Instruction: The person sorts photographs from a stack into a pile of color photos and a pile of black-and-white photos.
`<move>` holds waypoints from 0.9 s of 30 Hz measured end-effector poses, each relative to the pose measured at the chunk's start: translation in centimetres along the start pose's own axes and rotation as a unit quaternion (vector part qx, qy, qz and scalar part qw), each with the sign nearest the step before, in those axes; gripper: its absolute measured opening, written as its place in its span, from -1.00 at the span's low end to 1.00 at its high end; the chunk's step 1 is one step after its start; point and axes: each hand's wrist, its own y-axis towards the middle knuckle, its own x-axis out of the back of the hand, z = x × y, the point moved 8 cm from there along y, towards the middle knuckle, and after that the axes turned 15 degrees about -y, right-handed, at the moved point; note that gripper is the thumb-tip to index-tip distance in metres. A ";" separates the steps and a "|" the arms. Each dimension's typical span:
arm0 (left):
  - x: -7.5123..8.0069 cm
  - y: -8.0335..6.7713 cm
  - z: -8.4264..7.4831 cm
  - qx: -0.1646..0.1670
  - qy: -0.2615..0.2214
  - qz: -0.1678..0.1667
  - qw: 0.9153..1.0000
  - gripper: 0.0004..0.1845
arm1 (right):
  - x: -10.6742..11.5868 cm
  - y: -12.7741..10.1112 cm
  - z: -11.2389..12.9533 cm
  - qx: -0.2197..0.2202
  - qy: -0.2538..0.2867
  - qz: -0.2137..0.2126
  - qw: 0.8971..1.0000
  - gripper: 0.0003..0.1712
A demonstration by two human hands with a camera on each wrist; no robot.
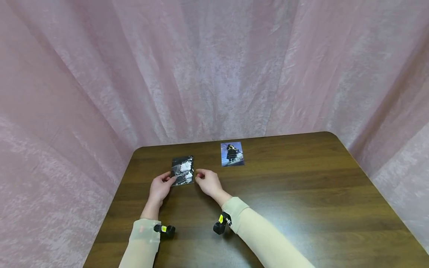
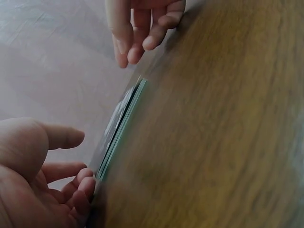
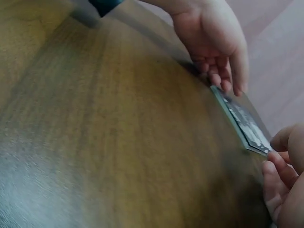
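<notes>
- The left hand (image 1: 160,187) touches the near left corner of a thin stack of dark black-and-white photo cards (image 1: 182,170) with loosely bent fingertips, on the dark wooden bench (image 1: 301,193).
- The right hand (image 1: 208,182) hovers relaxed just beside the stack's right edge; contact unclear.
- One stack; one single blue-toned photo card (image 1: 232,153) lies apart, farther back.
- Pink fabric curtain (image 1: 214,67) surrounds the bench.

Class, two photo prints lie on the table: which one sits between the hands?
The black-and-white print, between the left hand and right hand; the blue-toned print lies apart, farther back.
</notes>
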 end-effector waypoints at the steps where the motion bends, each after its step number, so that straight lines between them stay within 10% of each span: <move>1: 0.0 0.0 0.1 0.002 0.003 0.001 1.000 -0.39 | -0.1 -0.2 0.0 0.000 -0.004 -0.002 1.000 -0.62; 27: 0.4 0.2 -0.1 -0.016 0.069 0.042 0.997 -0.38 | -0.7 -0.7 1.2 -0.090 -0.077 0.012 0.993 -0.60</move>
